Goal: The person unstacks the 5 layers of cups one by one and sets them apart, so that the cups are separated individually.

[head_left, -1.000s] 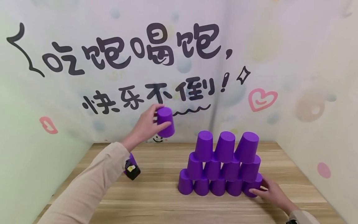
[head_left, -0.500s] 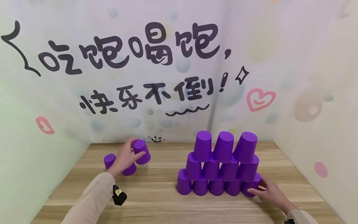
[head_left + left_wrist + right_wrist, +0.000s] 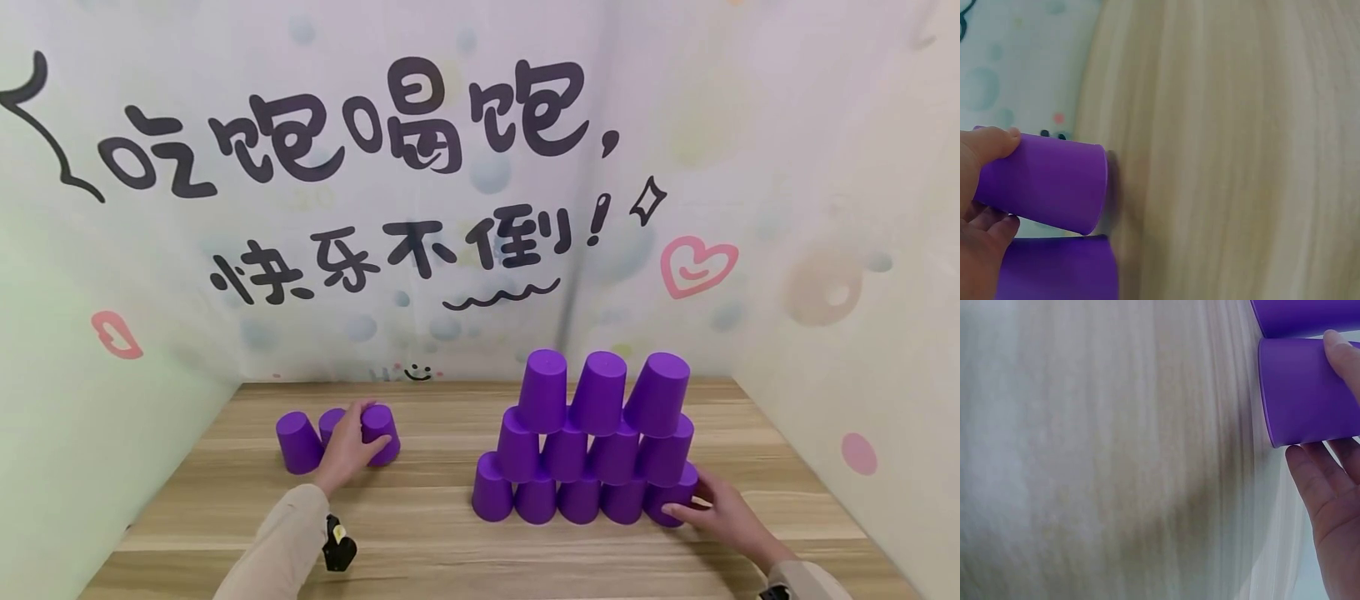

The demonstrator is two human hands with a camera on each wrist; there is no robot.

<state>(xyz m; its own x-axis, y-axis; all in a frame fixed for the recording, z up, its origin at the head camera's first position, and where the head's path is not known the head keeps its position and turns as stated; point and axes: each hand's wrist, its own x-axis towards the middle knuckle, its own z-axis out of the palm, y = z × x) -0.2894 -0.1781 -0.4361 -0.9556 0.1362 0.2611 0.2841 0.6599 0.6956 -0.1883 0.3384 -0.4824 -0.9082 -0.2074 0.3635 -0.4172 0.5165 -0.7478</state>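
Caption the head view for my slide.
Left hand grips a purple cup; right hand holds a bottom cup of the stack.

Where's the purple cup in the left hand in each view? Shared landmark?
Head: purple cup in left hand, left of centre.
Left wrist: same purple cup at left side, near mid-height.
Right wrist: not in it; right hand holds a different cup.
Landmark: wood-grain tabletop, visible in all three.

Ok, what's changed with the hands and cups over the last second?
The left hand brought its purple cup down and leftward, from mid-air to the tabletop or just above, beside two other cups. Neither hand let go. The right hand stays on the bottom right cup; the stack looks unchanged.
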